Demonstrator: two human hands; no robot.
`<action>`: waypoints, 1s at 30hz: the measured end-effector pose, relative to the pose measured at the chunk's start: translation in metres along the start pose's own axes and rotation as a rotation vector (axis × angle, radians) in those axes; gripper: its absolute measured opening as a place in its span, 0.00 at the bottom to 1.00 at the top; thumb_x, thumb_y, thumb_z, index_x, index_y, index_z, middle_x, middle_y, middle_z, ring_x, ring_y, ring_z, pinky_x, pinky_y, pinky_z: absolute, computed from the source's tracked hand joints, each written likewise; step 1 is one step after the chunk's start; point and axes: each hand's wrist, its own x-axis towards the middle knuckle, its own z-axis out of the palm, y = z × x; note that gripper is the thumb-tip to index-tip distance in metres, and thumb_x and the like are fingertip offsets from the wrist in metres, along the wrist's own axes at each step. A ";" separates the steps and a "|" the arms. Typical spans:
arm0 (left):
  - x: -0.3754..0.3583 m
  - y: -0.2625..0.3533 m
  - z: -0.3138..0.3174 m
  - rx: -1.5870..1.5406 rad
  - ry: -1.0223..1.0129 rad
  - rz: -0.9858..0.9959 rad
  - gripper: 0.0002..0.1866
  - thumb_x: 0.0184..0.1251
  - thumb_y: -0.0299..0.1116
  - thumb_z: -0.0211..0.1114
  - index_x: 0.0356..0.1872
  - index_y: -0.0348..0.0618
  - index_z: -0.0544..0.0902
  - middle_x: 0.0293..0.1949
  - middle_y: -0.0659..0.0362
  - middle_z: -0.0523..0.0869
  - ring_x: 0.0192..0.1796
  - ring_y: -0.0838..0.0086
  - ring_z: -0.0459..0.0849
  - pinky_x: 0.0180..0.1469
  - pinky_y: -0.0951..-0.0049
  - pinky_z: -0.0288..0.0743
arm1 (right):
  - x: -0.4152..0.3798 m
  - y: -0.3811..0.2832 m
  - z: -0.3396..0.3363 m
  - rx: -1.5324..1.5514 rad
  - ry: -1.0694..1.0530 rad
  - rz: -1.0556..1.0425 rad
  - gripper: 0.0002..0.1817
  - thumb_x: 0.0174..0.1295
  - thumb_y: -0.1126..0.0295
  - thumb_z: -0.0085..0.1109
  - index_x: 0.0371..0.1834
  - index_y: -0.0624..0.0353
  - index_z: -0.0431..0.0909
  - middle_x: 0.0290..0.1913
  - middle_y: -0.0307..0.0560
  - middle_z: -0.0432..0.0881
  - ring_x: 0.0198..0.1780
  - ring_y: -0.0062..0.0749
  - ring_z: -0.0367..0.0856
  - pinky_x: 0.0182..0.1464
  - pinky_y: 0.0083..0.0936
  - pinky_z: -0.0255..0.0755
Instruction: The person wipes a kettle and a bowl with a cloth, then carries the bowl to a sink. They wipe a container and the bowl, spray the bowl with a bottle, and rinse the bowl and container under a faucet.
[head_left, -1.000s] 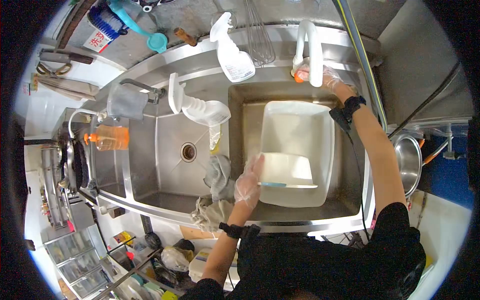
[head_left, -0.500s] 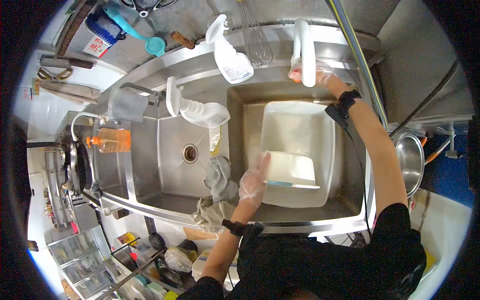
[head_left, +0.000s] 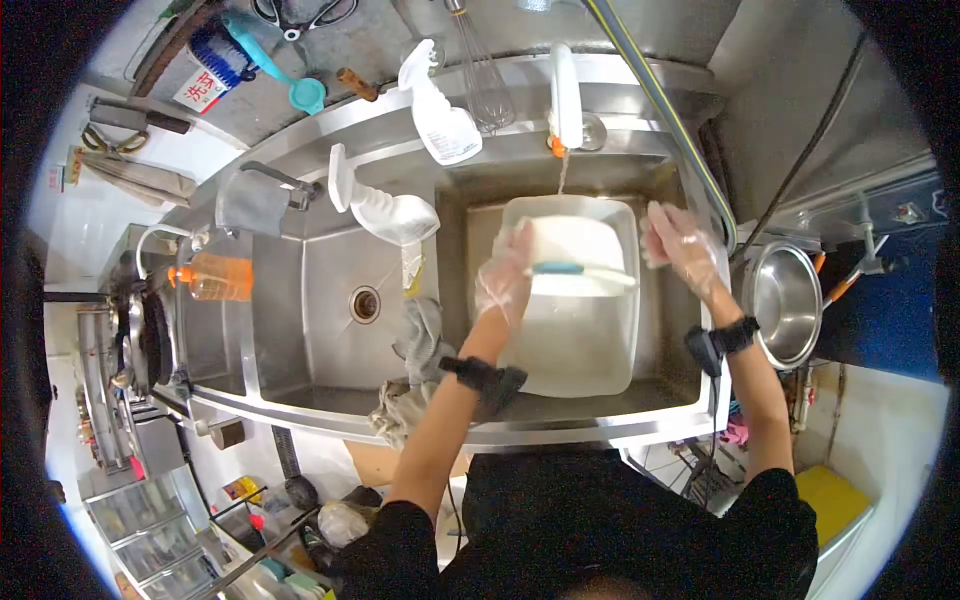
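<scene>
My left hand (head_left: pixel 505 272), in a clear plastic glove, grips the left end of a white plastic container (head_left: pixel 575 240) with a blue strip along its edge. It holds the container over a large white tub (head_left: pixel 570 375) in the right sink basin. Cloudy water seems to fill the tub. Also gloved, my right hand (head_left: pixel 683 243) is held to the right of the container, apart from it, fingers loosely bent and nothing in them. A thin stream of water runs from the white faucet (head_left: pixel 566 95) toward the tub's far edge.
Two white spray bottles (head_left: pixel 445 125) stand around the sinks, one on the divider. Grey cloths (head_left: pixel 420 335) hang over the divider's near end. An orange soap bottle (head_left: pixel 222 277) is at left, a whisk (head_left: pixel 487 95) behind, a metal pot (head_left: pixel 783 305) at right.
My right hand has left the faucet and come down beside the tub; water now runs. My left hand has moved the container toward the tub's far side. The view has shifted slightly.
</scene>
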 end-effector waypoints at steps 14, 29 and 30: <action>0.076 0.049 -0.051 -0.131 0.255 0.135 0.22 0.62 0.29 0.51 0.60 0.47 0.66 0.51 0.48 0.75 0.52 0.56 0.77 0.51 0.63 0.75 | -0.017 -0.023 0.036 1.438 -0.246 0.356 0.29 0.64 0.51 0.52 0.56 0.66 0.65 0.52 0.49 0.74 0.51 0.35 0.73 0.53 0.27 0.70; 0.017 0.010 -0.061 -0.113 0.260 -0.039 0.38 0.55 0.43 0.63 0.66 0.37 0.59 0.57 0.39 0.72 0.56 0.50 0.74 0.57 0.60 0.67 | 0.035 -0.038 0.076 1.310 -0.207 0.244 0.08 0.65 0.64 0.52 0.37 0.58 0.72 0.30 0.40 0.76 0.32 0.29 0.75 0.35 0.24 0.74; 0.015 0.001 -0.056 -0.107 0.261 -0.038 0.38 0.55 0.43 0.63 0.66 0.37 0.59 0.57 0.39 0.72 0.56 0.50 0.74 0.57 0.60 0.67 | 0.039 -0.041 0.080 1.315 -0.210 0.242 0.08 0.65 0.64 0.52 0.37 0.58 0.72 0.30 0.40 0.76 0.32 0.29 0.75 0.35 0.24 0.74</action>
